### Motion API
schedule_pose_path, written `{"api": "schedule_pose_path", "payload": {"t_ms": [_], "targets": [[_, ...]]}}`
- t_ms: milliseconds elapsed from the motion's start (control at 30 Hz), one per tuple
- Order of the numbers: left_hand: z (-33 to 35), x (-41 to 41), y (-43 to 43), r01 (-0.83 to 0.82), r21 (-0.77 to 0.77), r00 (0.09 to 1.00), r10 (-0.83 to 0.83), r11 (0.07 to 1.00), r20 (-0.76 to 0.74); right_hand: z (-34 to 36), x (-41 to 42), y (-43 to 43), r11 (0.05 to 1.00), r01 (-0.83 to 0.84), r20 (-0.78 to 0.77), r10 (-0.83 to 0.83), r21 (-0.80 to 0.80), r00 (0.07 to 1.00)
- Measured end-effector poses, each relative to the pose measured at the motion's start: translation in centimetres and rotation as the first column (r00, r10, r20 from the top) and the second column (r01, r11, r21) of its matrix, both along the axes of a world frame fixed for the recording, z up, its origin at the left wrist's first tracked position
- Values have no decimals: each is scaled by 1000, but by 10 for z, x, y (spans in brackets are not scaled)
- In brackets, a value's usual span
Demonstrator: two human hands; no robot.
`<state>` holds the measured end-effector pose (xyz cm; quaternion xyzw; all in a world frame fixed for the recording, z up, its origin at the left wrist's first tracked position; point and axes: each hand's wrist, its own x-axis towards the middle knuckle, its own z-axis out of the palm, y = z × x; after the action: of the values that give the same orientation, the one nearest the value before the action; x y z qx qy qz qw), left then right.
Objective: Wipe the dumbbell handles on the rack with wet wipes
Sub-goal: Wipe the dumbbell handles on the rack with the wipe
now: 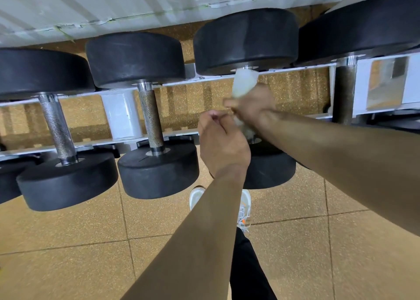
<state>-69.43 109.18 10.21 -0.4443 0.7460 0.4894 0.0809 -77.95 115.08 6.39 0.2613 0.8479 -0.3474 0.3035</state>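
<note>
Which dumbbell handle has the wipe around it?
The third dumbbell from the left: a white wet wipe is wrapped round its handle, gripped by the right hand. The other handles show bare metal.

White metal rack (122, 115) with a row of black dumbbells (136, 59) side by side across its rails.

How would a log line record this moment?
phase: wiping | wet wipe: wrapped round dumbbell handle | right hand: grips wet wipe | left hand: curled beside, hold unclear

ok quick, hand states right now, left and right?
Left hand: fingers curled beside the wet wipe; whether it holds anything cannot be told.
Right hand: grips the wet wipe wrapped round the dumbbell handle.
</note>
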Motion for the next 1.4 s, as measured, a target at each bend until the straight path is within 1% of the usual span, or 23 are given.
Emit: {"api": "schedule_pose_path", "payload": {"t_ms": [67,133,167,233,267,333,400,467,533,633,667,767,833,933,1000,1033,1100,1133,1167,1200,1267,1333,1400], "targets": [[0,0,0,1,2,1000,-1,1000,0,-4,-8,-12,966,252,-21,-253,-63,967],[0,-1,0,9,-6,1000,-9,1000,-4,-5,-15,-8,913,315,36,-316,-258,948],[0,0,0,12,-12,1000,-12,1000,-8,-2,-20,-1,866,289,104,-271,-407,957],[0,0,0,22,-11,1000,-22,1000,-17,1,-28,14,696,273,247,-140,-664,959],[0,1,1,27,-7,999,-27,1000,-21,1,-31,18,621,294,300,-98,-727,949],[-1,2,0,40,-11,999,-41,999,-30,-3,-27,21,551,338,340,-103,-763,935],[-1,2,0,56,-18,998,-57,998,-40,-8,-14,27,574,286,305,-65,-768,950],[-2,2,0,72,-29,996,-73,997,-44,-9,3,35,633,138,247,88,-762,965],[-2,2,0,75,-44,995,-78,996,-59,-4,15,42,660,57,230,178,-749,957],[-2,2,-1,72,-48,994,-76,996,-73,11,21,40,813,-105,157,235,-573,959],[-2,1,-2,96,-45,994,-98,994,-50,19,23,40,841,-144,148,255,-521,956],[3,-3,-5,283,4,953,-282,959,113,43,32,43,875,-183,57,232,-448,971],[4,-5,-11,375,119,905,-391,919,169,50,39,48,880,-154,-4,171,-450,985],[4,-10,-26,334,294,922,-375,896,95,49,48,56,885,-120,27,148,-450,989],[3,-13,-34,359,337,918,-394,870,40,51,51,60,873,-135,23,165,-470,986],[1,-14,-35,383,341,911,-413,859,19,53,52,61,858,-110,5,130,-503,992],[-6,-16,-38,390,311,913,-408,867,-8,54,52,62,841,41,-16,-59,-540,998],[-9,-16,-40,376,296,920,-392,878,-4,52,52,63,838,115,-23,-150,-533,988],[-13,-18,-42,362,282,925,-381,888,12,49,52,63,854,144,-49,-193,-500,980],[-17,-19,-43,363,257,922,-384,896,37,46,52,62,889,126,-83,-180,-441,980],[-23,-22,-44,414,180,888,-439,893,138,41,55,58,954,26,-134,-69,-297,989],[-25,-23,-42,455,50,861,-453,889,232,42,56,52,988,-71,-211,40,-138,977],[-22,-21,-37,446,-82,888,-429,891,167,43,57,48,996,-82,-225,75,-22,972]]}}
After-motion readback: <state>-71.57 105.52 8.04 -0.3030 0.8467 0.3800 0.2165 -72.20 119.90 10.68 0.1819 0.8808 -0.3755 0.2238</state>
